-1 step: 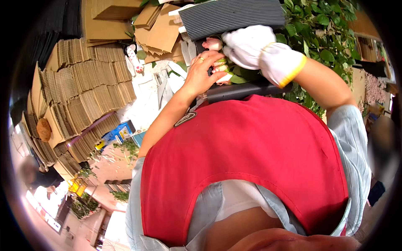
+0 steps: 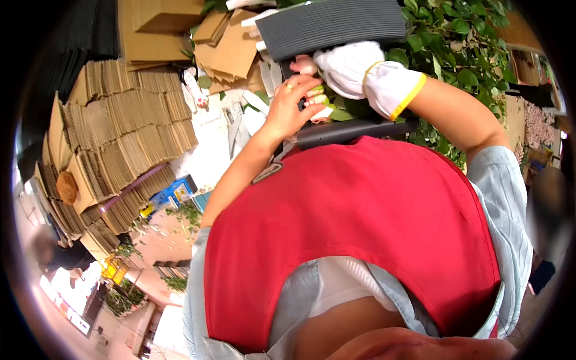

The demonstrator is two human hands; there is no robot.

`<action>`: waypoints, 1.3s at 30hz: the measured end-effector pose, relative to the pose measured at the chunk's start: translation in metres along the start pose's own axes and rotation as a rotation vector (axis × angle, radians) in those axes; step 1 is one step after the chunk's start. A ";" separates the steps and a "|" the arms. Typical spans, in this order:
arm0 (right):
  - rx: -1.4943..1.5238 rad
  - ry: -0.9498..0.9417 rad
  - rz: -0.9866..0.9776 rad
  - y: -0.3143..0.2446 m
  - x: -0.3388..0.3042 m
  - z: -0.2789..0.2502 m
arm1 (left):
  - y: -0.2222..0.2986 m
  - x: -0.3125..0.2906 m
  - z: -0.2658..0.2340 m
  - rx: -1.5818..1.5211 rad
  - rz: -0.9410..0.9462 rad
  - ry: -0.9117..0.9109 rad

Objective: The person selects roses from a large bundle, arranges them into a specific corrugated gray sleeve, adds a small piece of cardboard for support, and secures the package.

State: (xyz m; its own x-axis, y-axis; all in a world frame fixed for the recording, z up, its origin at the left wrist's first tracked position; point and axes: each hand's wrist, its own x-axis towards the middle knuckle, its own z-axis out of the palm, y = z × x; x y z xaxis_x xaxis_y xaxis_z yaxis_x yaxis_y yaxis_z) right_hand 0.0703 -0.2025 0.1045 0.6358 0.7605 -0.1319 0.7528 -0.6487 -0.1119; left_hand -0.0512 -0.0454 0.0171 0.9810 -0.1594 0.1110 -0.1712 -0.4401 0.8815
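My bare left hand (image 2: 292, 103), with a ring on one finger, curves its fingers and thumb around a cluster of pink and pale green rose heads (image 2: 320, 99). Beside it my right hand (image 2: 349, 67) wears a white knit glove with a yellow cuff edge. Its fingers are bunched over the leafy stems (image 2: 348, 109), and what they hold is hidden. Another pink rose (image 2: 304, 65) shows between the glove's fingertips and my left knuckles. The flowers lie in a dark holder, between a grey ribbed pad (image 2: 333, 27) and a black padded bar (image 2: 354, 132).
Stacks of folded cardboard (image 2: 120, 114) rise on the left, with loose brown cardboard sheets (image 2: 228, 51) at the back. A white table surface (image 2: 207, 144) carries scraps and a patterned white-handled item (image 2: 195, 90). Dense green foliage (image 2: 462, 54) fills the right. A blue box (image 2: 174, 192) is at lower left.
My gloved right hand has shifted slightly left and toward me. The pink rose by its fingertips shows a little differently. My left hand stays around the rose heads.
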 end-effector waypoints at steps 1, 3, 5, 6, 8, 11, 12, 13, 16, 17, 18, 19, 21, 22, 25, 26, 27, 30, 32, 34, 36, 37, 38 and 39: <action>-0.012 -0.002 -0.084 -0.003 0.002 -0.009 | 0.002 0.001 -0.003 0.004 -0.031 0.024; -0.048 -0.362 0.036 -0.007 0.005 -0.033 | 0.006 0.005 -0.012 0.369 0.074 0.061; 0.043 -0.336 0.047 -0.004 0.001 -0.031 | 0.011 0.016 -0.022 0.441 0.164 0.032; 0.023 -0.361 0.027 -0.001 -0.002 -0.027 | 0.007 0.024 -0.024 0.362 0.224 0.028; 0.110 -0.431 -0.026 0.009 -0.010 -0.038 | -0.009 0.031 -0.023 0.199 0.187 -0.076; 0.403 0.144 -0.109 0.033 -0.057 -0.075 | -0.008 0.032 -0.029 0.133 0.181 -0.041; 0.288 0.350 0.002 0.047 -0.072 -0.073 | -0.009 0.029 -0.027 0.121 0.159 -0.015; 0.168 0.260 0.298 0.053 -0.088 -0.075 | -0.013 0.025 -0.024 0.108 0.136 0.012; -0.132 0.191 0.396 0.073 -0.154 -0.017 | -0.019 0.022 -0.011 0.073 0.173 0.052; -0.026 0.065 0.463 0.068 -0.160 -0.018 | -0.020 0.021 -0.010 0.086 0.160 0.077; -0.058 0.006 0.491 0.065 -0.158 -0.026 | -0.020 0.024 -0.007 0.047 0.180 0.095; 0.017 0.001 0.521 0.065 -0.157 -0.024 | -0.020 0.020 -0.009 0.019 0.188 0.097; 0.169 -0.222 0.506 0.094 -0.155 -0.006 | -0.017 0.024 -0.014 0.044 0.180 0.033; 0.269 -0.176 0.444 0.109 -0.150 -0.020 | -0.012 0.027 -0.017 0.049 0.163 0.001; 0.141 0.547 0.583 0.101 -0.112 -0.083 | 0.001 0.028 -0.023 0.042 0.056 -0.008; -0.004 0.506 0.502 0.095 -0.095 -0.089 | 0.003 0.028 -0.026 0.058 0.018 -0.022; -0.157 0.462 0.414 0.097 -0.080 -0.092 | 0.002 0.029 -0.025 0.066 -0.017 -0.030; -0.364 0.278 0.317 0.140 -0.041 -0.050 | -0.003 0.034 -0.020 0.053 0.066 -0.041; -0.389 0.324 0.372 0.144 -0.027 -0.092 | -0.002 0.045 -0.022 0.032 0.072 0.003; -0.442 0.528 0.322 0.144 -0.042 -0.127 | -0.004 0.034 -0.018 0.155 0.085 0.025; -0.421 0.671 0.337 0.120 -0.055 -0.161 | -0.007 0.024 -0.023 0.194 0.109 0.063; -0.443 0.843 0.305 0.110 -0.063 -0.173 | -0.009 0.029 -0.025 0.207 0.174 0.063; -0.270 0.917 0.221 0.112 -0.064 -0.176 | -0.011 0.029 -0.025 0.174 0.170 0.047; -0.092 0.981 0.132 0.112 -0.062 -0.177 | -0.014 0.028 -0.023 0.107 0.099 0.039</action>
State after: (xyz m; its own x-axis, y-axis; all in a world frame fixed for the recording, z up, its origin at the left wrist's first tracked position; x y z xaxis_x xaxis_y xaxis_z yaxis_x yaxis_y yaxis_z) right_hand 0.1455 -0.3178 0.2748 0.5437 0.3957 0.7402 0.6497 -0.7567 -0.0727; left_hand -0.0197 -0.0234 0.0184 0.9612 -0.1734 0.2144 -0.2741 -0.5162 0.8114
